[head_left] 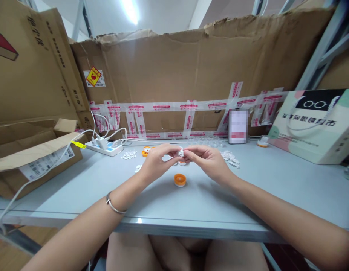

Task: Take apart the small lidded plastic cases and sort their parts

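Note:
A small white round part [180, 152] is pinched between both hands above the table. My left hand [160, 159] grips it from the left with thumb and fingers. From the right, my right hand [207, 160] closes its fingertips on the same part. Below the hands, an orange round cup with a white base [180, 180] stands on the table. Partly hidden behind my left hand are orange rings with white centres [146, 151]. Small white discs [128, 154] lie to the left, and a pile of white pieces [230, 158] lies just right of my right hand.
A power strip [108, 148] with white cables and an open cardboard box [47, 162] are on the left. At the back stand clear small parts [208, 141] and a phone [238, 126]. A white-and-orange round item [262, 142] sits beside a paper bag [313, 128] at right.

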Demonstrator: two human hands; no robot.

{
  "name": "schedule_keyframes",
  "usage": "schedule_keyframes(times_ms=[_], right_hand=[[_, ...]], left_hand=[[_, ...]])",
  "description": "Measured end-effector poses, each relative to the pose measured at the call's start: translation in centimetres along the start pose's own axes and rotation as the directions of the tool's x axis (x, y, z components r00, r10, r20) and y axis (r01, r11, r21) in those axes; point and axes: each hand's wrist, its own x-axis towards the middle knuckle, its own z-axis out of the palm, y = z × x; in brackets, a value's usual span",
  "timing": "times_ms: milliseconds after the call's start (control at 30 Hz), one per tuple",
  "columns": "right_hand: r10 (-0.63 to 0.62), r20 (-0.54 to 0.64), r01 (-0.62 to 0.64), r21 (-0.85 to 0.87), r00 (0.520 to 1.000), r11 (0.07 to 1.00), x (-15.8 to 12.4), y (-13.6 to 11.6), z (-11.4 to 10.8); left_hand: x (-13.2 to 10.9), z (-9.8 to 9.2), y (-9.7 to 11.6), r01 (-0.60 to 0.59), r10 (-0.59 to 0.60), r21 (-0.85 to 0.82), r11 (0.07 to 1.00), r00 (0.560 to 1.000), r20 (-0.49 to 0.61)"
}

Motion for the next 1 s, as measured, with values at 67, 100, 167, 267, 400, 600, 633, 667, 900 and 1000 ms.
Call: schedule_keyframes(times_ms=[67, 100, 167, 267, 400, 600, 633, 667, 900, 1000], right_hand=[[0.024, 0.01, -0.025, 0.019, 1.0, 1.0, 0.1, 0.1, -0.1], [0.036, 0.017, -0.037, 0.026, 0.999, 0.999, 0.1, 0.2, -0.1], [0.056, 0.022, -0.057, 0.03, 0.998, 0.998, 0.2, 0.4, -0.2], [0.087, 0.011, -0.087, 0.014, 0.996, 0.996, 0.1, 0.6, -0.2], [0.115, -0.021, -0.115, 0.001, 0.993, 0.993, 0.0, 0.6, 0.0], [0.182, -0.06, -0.18, 0.036, 0.982, 0.983, 0.2, 0.8, 0.0], [0.203, -0.055, -0.2, 0.058, 0.978, 0.978, 0.3, 0.8, -0.1], [0.226, -0.046, -0.222, 0.079, 0.973, 0.972, 0.4, 0.8, -0.1], [0.385, 0.026, -0.385, 0.135, 0.922, 0.913, 0.7, 0.6, -0.3], [0.352, 0.061, -0.357, 0.117, 0.934, 0.927, 0.6, 0.6, -0.3]], left_hand=[[0.0, 0.0, -0.2, -0.106, 0.105, 0.093, 0.99, 0.994, 0.013], [-0.1, 0.0, -0.2, -0.15, 0.148, 0.123, 0.981, 0.989, 0.029], [-0.2, 0.2, -0.5, -0.213, 0.203, 0.172, 0.962, 0.977, 0.07], [-0.4, 0.5, -0.7, -0.262, 0.239, 0.266, 0.928, 0.964, 0.115], [-0.7, 1.0, -0.7, -0.289, 0.253, 0.394, 0.872, 0.957, 0.141], [-0.9, 1.3, -0.5, -0.281, 0.242, 0.449, 0.848, 0.96, 0.143], [-0.9, 1.3, -0.5, -0.279, 0.244, 0.449, 0.849, 0.96, 0.135], [-0.9, 1.3, -0.6, -0.28, 0.251, 0.448, 0.849, 0.96, 0.126], [-0.9, 1.2, -0.9, -0.304, 0.282, 0.397, 0.866, 0.953, 0.115], [-0.8, 1.0, -1.0, -0.278, 0.261, 0.351, 0.894, 0.961, 0.097]])
